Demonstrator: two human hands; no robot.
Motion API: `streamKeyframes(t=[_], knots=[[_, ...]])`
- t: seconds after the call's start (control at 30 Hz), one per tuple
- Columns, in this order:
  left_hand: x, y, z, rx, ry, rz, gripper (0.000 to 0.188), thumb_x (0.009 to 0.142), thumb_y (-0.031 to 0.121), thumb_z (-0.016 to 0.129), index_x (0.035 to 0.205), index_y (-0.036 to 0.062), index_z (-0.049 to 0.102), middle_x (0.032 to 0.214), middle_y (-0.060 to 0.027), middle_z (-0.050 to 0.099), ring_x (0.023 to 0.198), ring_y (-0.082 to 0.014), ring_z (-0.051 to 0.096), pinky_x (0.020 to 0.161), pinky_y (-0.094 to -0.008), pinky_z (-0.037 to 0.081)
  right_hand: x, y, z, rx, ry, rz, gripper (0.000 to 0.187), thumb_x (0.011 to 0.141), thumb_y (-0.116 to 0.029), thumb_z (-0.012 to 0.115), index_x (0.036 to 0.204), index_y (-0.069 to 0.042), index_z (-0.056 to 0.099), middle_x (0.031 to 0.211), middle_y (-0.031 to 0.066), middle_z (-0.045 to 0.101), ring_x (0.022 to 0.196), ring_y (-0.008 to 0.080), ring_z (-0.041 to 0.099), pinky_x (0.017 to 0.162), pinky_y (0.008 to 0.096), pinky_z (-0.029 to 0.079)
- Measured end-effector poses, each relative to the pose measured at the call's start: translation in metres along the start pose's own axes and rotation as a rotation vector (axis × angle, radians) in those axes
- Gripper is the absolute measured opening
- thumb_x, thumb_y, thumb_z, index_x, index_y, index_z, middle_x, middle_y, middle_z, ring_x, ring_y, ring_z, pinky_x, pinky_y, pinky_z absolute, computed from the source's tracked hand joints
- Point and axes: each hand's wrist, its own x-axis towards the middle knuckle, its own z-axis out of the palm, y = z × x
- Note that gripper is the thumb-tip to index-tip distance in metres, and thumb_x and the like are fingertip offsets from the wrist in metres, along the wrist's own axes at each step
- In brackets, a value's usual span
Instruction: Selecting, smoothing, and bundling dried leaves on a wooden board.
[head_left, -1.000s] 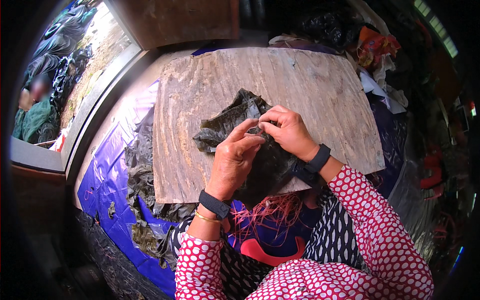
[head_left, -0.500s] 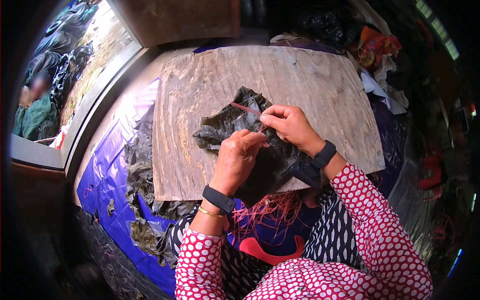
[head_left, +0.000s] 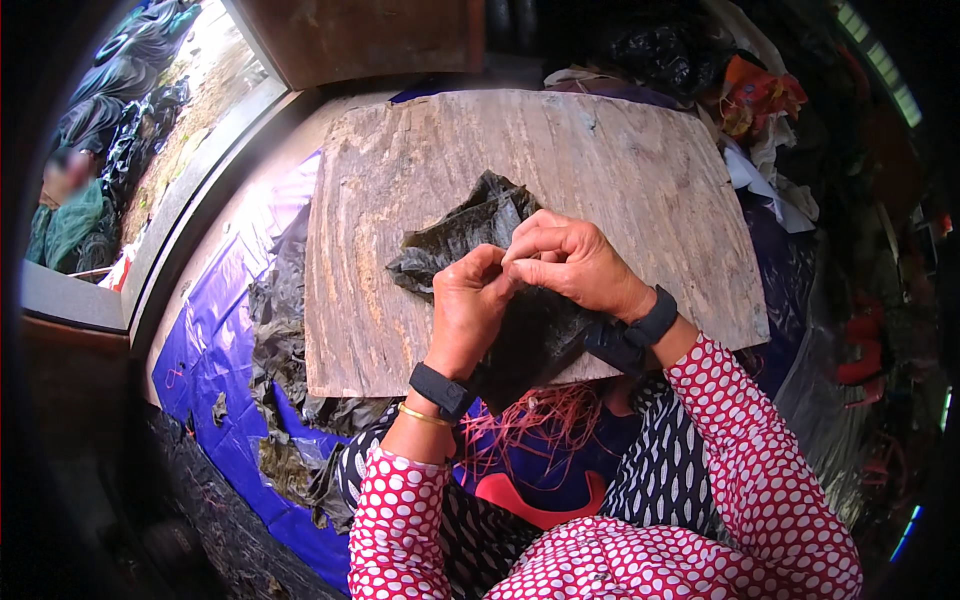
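Observation:
A crumpled, dark green-brown sheet that looks like kelp (head_left: 465,228) lies on a wooden board (head_left: 390,150) in front of me. Just over its near side, my left hand (head_left: 467,308) and my right hand (head_left: 582,265) meet fingertip to fingertip, both pinched closed. The thin red strip they hold is now almost wholly hidden between the fingers; half a second ago it showed plainly. Whether it is knotted cannot be made out. Below the hands, the sheet's near part is in deep shadow.
A tangle of loose red strips (head_left: 545,420) lies by my lap at the board's near edge. More dark leafy sheets (head_left: 280,310) lie on blue plastic sheeting (head_left: 205,340) at the left. Black bags (head_left: 660,55) and a red bag (head_left: 760,95) sit far right. Another person (head_left: 68,180) is beyond the doorway.
My right hand has turned and drawn in against the left, its fingers curling more. The strip's free end, which stuck out to the left over the sheet, no longer shows.

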Motion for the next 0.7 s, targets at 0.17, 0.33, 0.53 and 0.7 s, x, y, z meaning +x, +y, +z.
streamKeyframes(t=[0.17, 0.33, 0.53, 0.7], knots=[[-0.001, 0.009, -0.004, -0.118, 0.011, -0.190, 0.007, 0.086, 0.009, 0.065, 0.085, 0.0026, 0.062, 0.072, -0.0003, 0.064, 0.065, -0.0062, 0.058, 0.057, -0.0198, 0.045, 0.004, -0.001, -0.012, 0.299, 0.066, 0.350, 0.051, 0.082, -0.018, 0.073, 0.126, -0.001, 0.051, 0.111, 0.0090, 0.060, 0.057, 0.0045, 0.053, 0.044, 0.0181, 0.039], [0.000, 0.007, -0.008, -0.200, 0.016, -0.208, 0.006, 0.088, 0.011, 0.064, 0.088, 0.0057, 0.063, 0.076, -0.0001, 0.065, 0.065, -0.0060, 0.058, 0.055, -0.0182, 0.043, 0.000, 0.003, -0.017, 0.249, -0.068, 0.474, 0.044, 0.083, -0.011, 0.070, 0.123, -0.004, 0.054, 0.103, 0.0020, 0.062, 0.056, 0.0035, 0.051, 0.047, 0.0167, 0.040], [0.001, 0.007, -0.008, -0.336, -0.030, -0.212, 0.007, 0.087, 0.009, 0.066, 0.091, 0.0064, 0.061, 0.080, -0.0004, 0.064, 0.068, -0.0078, 0.060, 0.056, -0.0193, 0.045, 0.002, 0.004, -0.012, 0.324, -0.011, 0.485, 0.032, 0.087, -0.015, 0.067, 0.115, -0.002, 0.060, 0.087, 0.0008, 0.064, 0.054, 0.0029, 0.052, 0.046, 0.0167, 0.042], [0.001, 0.005, -0.010, -0.321, -0.041, -0.192, 0.007, 0.086, 0.006, 0.066, 0.091, 0.0058, 0.061, 0.081, -0.0012, 0.065, 0.070, -0.0088, 0.061, 0.058, -0.0209, 0.046, 0.002, 0.006, -0.007, 0.329, -0.059, 0.511, 0.024, 0.089, -0.018, 0.066, 0.107, -0.002, 0.064, 0.070, -0.0021, 0.062, 0.053, 0.0031, 0.054, 0.046, 0.0175, 0.044]])
